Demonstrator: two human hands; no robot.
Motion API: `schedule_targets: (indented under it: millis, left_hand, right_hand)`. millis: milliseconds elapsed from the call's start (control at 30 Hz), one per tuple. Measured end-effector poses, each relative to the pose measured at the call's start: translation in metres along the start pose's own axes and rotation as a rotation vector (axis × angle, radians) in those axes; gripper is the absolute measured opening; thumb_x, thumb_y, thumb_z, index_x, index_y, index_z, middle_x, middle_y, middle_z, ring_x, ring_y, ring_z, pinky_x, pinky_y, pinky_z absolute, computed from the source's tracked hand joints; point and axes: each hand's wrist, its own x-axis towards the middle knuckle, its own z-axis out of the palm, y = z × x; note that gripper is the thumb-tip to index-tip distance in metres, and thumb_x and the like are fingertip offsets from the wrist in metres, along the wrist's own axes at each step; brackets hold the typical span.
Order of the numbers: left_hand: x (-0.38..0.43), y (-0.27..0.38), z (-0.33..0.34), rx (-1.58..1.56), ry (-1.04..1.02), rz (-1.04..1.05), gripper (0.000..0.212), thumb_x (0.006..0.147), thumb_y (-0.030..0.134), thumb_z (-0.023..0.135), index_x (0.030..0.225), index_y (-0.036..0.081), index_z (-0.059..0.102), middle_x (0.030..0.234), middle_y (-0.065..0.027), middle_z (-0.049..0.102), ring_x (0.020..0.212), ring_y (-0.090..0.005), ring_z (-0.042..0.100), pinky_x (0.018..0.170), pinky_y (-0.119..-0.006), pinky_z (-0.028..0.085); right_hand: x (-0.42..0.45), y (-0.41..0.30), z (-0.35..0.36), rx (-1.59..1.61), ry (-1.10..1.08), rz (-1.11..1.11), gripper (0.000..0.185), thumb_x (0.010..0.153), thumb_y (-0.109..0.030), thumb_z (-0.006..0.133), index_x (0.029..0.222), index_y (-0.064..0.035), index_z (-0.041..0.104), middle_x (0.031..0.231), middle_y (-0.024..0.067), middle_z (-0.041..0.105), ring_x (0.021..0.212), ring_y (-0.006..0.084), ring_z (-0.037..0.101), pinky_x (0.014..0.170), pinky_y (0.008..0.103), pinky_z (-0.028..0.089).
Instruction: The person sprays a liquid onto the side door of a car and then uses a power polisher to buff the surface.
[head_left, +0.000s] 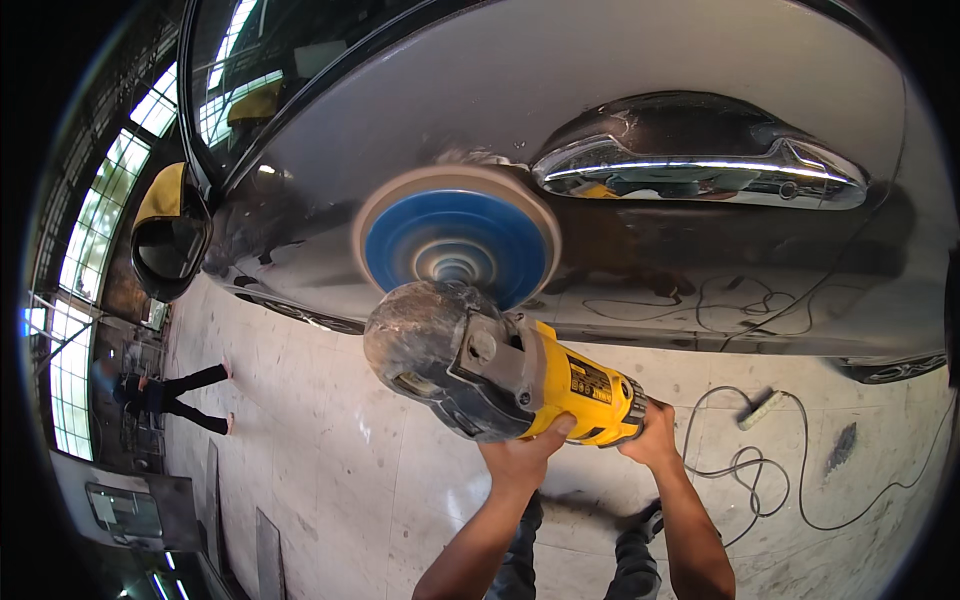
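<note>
A yellow and black DeWalt rotary polisher (581, 382) is held up against a glossy dark car door (637, 259). Its round pad with a blue backing (401, 232) lies on the door panel beside the chrome door handle (697, 180); the blurred rim suggests it is spinning. My left hand (521, 457) grips the tool's body from below, just behind the scuffed dark head cover (420, 334). Around the rear end of the polisher is my right hand (654, 435), its fingers partly hidden by the tool. Whitish smears show on the paint above the pad.
A grey power cord (802, 480) loops over the pale floor (337, 450) at right, with a power strip (761, 410). The side mirror (166, 236), partly yellow, juts out at left. Beyond it stands another person (154, 394). A loose vehicle panel (176, 499) is at lower left.
</note>
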Motion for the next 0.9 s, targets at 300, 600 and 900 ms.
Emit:
schedule_targets:
  millis: [300, 600, 900]
  left_hand:
    - [-0.014, -0.009, 0.013, 0.014, 0.009, -0.113, 0.042, 0.069, 0.006, 0.082, 0.103, -0.005, 0.06, 0.101, -0.0089, 0.064, 0.088, -0.015, 0.062, 0.078, -0.029, 0.051]
    - [-0.005, -0.027, -0.025, 0.185, -0.089, -0.063, 0.049, 0.068, 0.008, 0.082, 0.109, -0.003, 0.058, 0.103, -0.0079, 0.063, 0.091, -0.0188, 0.06, 0.081, -0.032, 0.05]
    - [0.054, -0.054, -0.145, -0.181, 0.112, -0.137, 0.067, 0.072, 0.021, 0.081, 0.128, 0.003, 0.047, 0.121, -0.0051, 0.056, 0.113, -0.0201, 0.053, 0.098, -0.036, 0.044]
  right_hand:
    - [-0.015, 0.015, -0.014, 0.005, 0.029, -0.001, 0.05, 0.056, -0.009, 0.073, 0.104, -0.0032, 0.065, 0.087, 0.0154, 0.069, 0.081, 0.0354, 0.067, 0.074, 0.0364, 0.053]
    - [-0.017, 0.024, 0.019, -0.021, 0.018, 0.002, 0.046, 0.056, -0.011, 0.074, 0.101, -0.0032, 0.066, 0.09, 0.0156, 0.07, 0.08, 0.0348, 0.067, 0.072, 0.0362, 0.054]
    - [0.035, -0.021, 0.106, -0.319, -0.068, -0.118, 0.054, 0.052, -0.016, 0.07, 0.105, -0.0108, 0.061, 0.075, 0.0123, 0.065, 0.071, 0.0317, 0.065, 0.061, 0.0419, 0.051]
